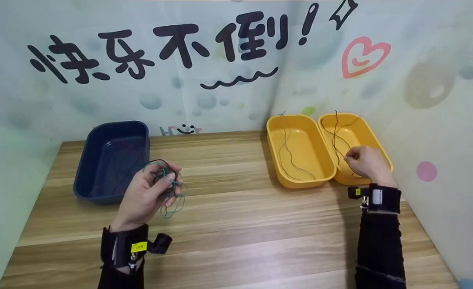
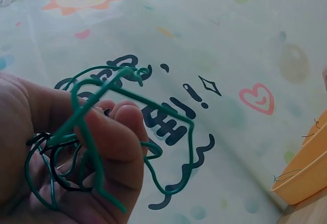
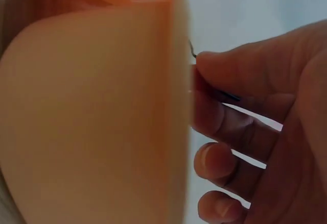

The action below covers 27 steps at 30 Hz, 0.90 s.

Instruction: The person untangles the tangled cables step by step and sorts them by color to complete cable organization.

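Note:
My left hand (image 1: pixel 142 194) holds a tangled bundle of thin green and black wires (image 2: pixel 94 150), its thumb pressed over them near the front right of the blue bin. Loops of green wire hang out past the fingers. Over the right yellow bin (image 1: pixel 382 156), my right hand (image 1: pixel 368 163) pinches a thin dark wire (image 3: pixel 230 96) between thumb and index finger. Black wires (image 1: pixel 334 138) lie in that bin and stick up over its back rim. In the right wrist view a yellow bin wall hides part of the fingertips.
The left yellow bin (image 1: pixel 329 172) touches the right one and contains greenish wires (image 1: pixel 286 150). A dark blue bin (image 1: pixel 83 176) with dim red and dark wires stands at the left of the wooden table (image 1: pixel 236 233). A printed backdrop (image 1: pixel 228 108) surrounds the table at back and sides.

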{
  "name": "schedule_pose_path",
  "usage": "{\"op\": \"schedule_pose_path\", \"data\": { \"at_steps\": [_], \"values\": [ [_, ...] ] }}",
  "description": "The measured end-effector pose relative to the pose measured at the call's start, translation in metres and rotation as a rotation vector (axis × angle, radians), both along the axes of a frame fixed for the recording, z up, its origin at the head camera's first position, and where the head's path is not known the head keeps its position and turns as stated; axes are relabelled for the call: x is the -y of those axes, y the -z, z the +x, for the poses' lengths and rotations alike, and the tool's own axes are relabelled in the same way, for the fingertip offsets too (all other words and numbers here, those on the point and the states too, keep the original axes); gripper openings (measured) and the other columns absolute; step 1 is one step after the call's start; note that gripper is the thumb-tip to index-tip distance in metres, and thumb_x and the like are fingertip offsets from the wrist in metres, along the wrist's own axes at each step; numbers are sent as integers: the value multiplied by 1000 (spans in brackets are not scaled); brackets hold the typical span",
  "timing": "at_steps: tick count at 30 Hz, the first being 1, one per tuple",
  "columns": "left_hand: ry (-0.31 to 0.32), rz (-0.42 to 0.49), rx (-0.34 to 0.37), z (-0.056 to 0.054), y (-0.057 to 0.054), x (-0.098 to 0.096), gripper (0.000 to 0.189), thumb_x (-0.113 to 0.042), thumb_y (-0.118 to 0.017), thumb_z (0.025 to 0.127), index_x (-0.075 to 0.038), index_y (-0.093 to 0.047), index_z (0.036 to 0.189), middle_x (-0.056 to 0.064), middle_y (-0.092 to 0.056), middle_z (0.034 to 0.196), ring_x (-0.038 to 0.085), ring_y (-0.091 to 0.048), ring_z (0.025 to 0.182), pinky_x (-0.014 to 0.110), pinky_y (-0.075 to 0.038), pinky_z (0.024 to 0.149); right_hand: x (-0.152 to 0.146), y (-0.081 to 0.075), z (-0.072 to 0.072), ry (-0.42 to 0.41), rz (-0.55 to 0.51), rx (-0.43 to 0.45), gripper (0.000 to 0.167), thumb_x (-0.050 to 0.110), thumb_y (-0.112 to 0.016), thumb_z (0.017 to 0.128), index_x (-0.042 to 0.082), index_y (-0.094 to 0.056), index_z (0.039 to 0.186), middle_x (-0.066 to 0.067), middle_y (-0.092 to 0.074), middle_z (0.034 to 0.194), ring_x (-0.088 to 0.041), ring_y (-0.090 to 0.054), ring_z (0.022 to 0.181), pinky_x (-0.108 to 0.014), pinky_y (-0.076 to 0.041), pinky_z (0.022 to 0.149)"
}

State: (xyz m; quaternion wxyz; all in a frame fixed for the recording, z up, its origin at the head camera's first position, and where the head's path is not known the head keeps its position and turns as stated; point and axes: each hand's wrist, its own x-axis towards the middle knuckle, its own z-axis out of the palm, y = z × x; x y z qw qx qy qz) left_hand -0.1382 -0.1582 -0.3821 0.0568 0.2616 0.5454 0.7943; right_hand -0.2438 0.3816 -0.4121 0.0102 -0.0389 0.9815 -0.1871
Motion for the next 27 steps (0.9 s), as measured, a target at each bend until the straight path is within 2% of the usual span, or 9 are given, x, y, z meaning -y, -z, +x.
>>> {"op": "schedule_pose_path", "data": {
  "at_steps": [3,9,18,27],
  "values": [
    [-8,-11,10,0,0,-1,17,-6,-45,102,0,-54,115,6,-60,97,13,-59,73,19,-44,52,-3,6,-2,-5,10,64,26,22,-57,93,1,-70,103,-21,-69,102,-38,-62,94,-51,-48,81],
    [-26,-34,31,0,-1,-2,16,-8,-47,102,-1,-55,114,6,-60,96,13,-58,72,20,-44,52,-8,14,-6,-25,28,128,30,28,-58,93,2,-70,103,-21,-70,102,-36,-62,92,-47,-48,78],
    [-46,-73,65,1,-1,-4,18,-12,-50,101,-2,-55,114,5,-60,96,12,-58,73,19,-44,52,-11,21,-9,-41,25,136,25,27,-60,91,7,-75,91,-13,-72,93,-26,-61,82,-32,-45,69],
    [-71,-111,93,1,-1,-7,19,-15,-53,100,-1,-55,113,5,-60,94,13,-58,71,19,-44,52,-9,20,-9,-37,29,143,26,28,-59,91,7,-75,92,-14,-72,95,-26,-62,83,-31,-45,68]
  ]
}}
